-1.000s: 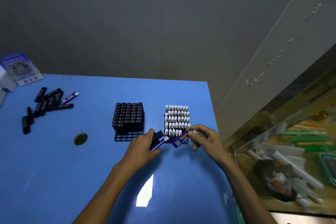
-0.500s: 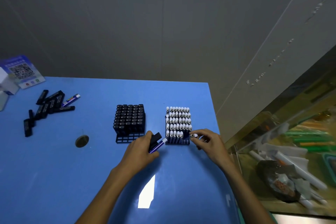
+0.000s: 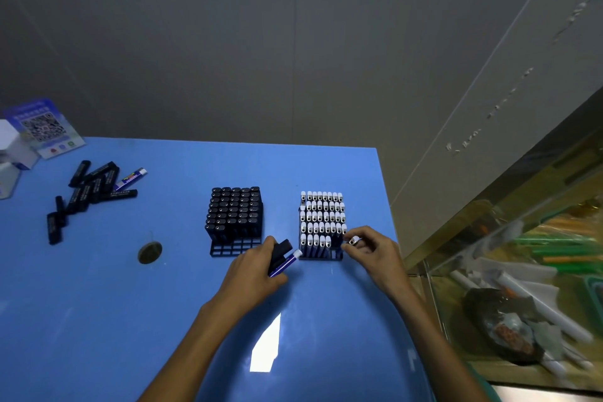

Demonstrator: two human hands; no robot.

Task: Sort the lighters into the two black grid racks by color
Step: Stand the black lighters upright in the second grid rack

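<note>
While the right hand (image 3: 375,253) pinched a white-capped lighter (image 3: 354,240) by its top at the near right corner of the right rack (image 3: 321,256), I saw that the piece now stood nearly upright over an open cell, only its cap showing past the fingertips. A second ago that same lighter lay slanted in front of the rack with its blue body in plain sight; half a second ago it had come up to the rack's edge. I judged it to be going into the front row, which would leave few cells there unfilled (I could not count them behind the fingers).

Over that second the left hand (image 3: 257,268) had barely shifted. It gripped two pieces at once, a black lighter (image 3: 281,253) and a blue lighter (image 3: 285,264) with a white cap, both poking out toward the gap between the racks. I took these for the next ones to be placed, one for each rack.

Further out, the left rack (image 3: 235,246) held black lighters in its back rows, with its front rows bare as before. At the far left of the desk (image 3: 98,303) the loose pile (image 3: 88,192) of black lighters, with one blue piece among them, lay as it had in the earlier views, so a fair share of the sorting remained. A QR card (image 3: 42,127) stood behind the pile.
</note>
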